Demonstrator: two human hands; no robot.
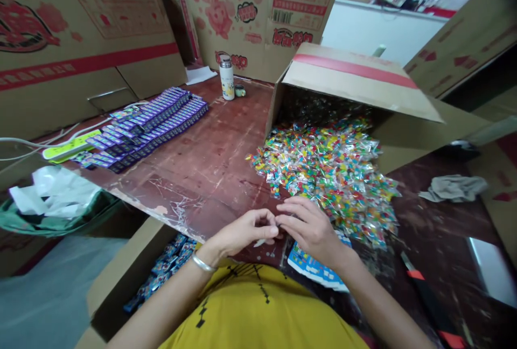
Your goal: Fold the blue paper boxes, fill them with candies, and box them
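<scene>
My left hand (260, 228) and my right hand (307, 228) meet fingertip to fingertip over the table's front edge. The left thumb and fingers are pinched together. The right fingers are bent in towards them, with the thumb hidden. Whatever sits between the fingertips is too small to make out. A small whitish scrap (259, 242) shows under my left hand. Beneath my right forearm lies a fanned stack of blue printed cards (311, 271). Just past my right hand spreads a heap of clear packets of colourful candy (323, 168), spilling from a tipped cardboard box (355, 71).
Rows of purple packs (157, 120) lie at the left, near a yellow-green power strip (70, 146). A white flask (226, 78) stands at the back. To the right are a utility knife (428, 295) and grey cloth (454, 187). Below left, an open carton (121, 268) holds blue packets.
</scene>
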